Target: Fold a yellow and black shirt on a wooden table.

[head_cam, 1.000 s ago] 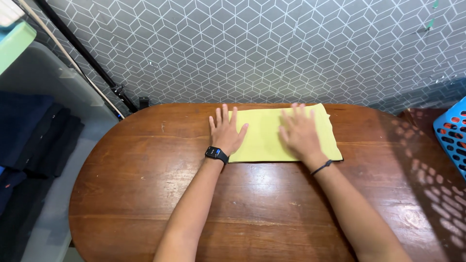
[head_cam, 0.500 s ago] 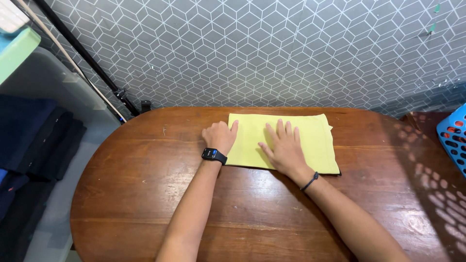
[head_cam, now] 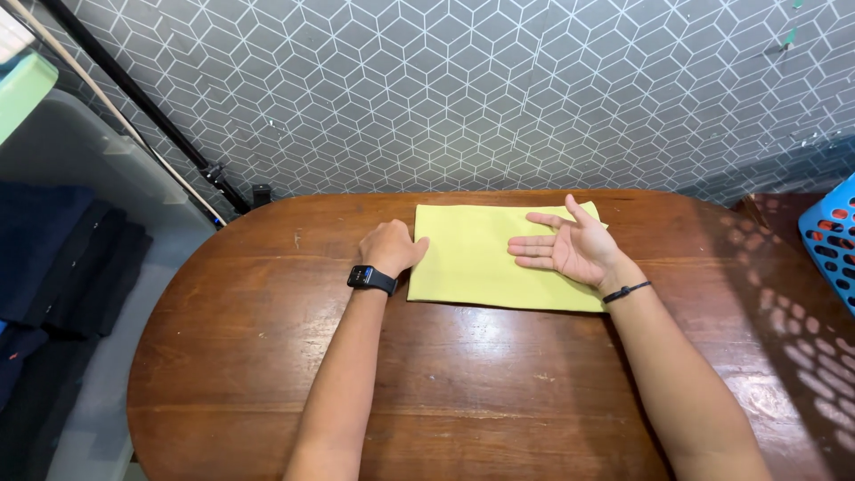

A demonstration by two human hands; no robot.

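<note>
Left hand pinches the folded yellow cloth's near-left edge on the counter; right hand open, palm turned up, over its far side.

cloth's left edge: the left hand is curled over it, so you can't see if the fingers actually pinch the yellow cloth or just sit on it
cloth's right end: mostly behind the right hand, corner's hidden
blue basket: chopped off by the right edge, contents not visible
dark clothes: cut off on the left, can't tell what garments they are
table: near edge runs out the bottom
both elbows: out of shot
</note>
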